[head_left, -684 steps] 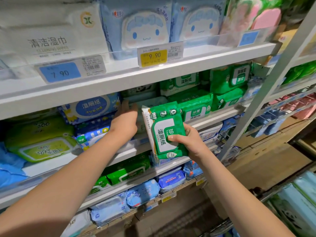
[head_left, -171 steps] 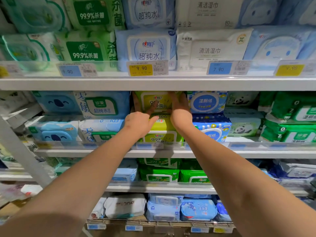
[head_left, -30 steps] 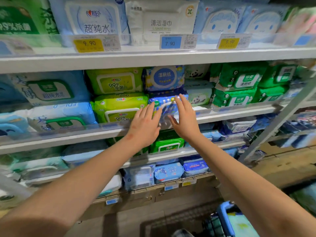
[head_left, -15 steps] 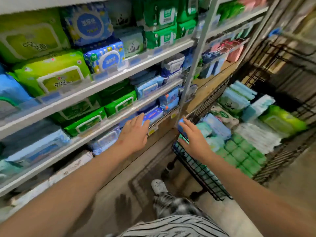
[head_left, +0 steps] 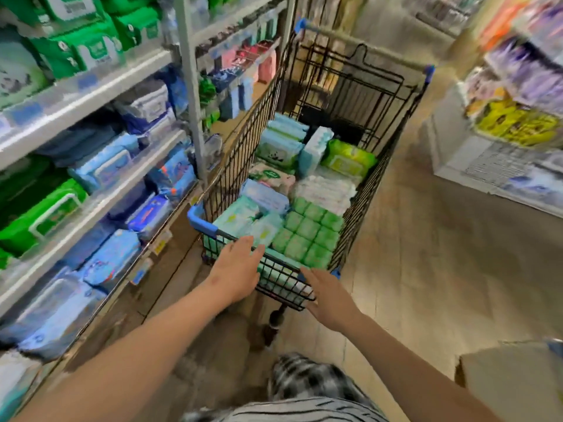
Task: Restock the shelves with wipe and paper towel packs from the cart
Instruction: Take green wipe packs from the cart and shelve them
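Off the shelves now, my left hand and right hand are reaching toward the cart, fingers straight, apparently empty.

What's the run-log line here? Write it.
phase: at black wire shopping cart | left hand: open, empty, over near rim | right hand: open, empty, at near end | load: green plastic packs

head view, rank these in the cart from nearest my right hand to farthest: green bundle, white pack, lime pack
1. green bundle: front of the cart, just ahead of the right hand
2. white pack: middle, behind the bundle
3. lime pack: farther back, right side
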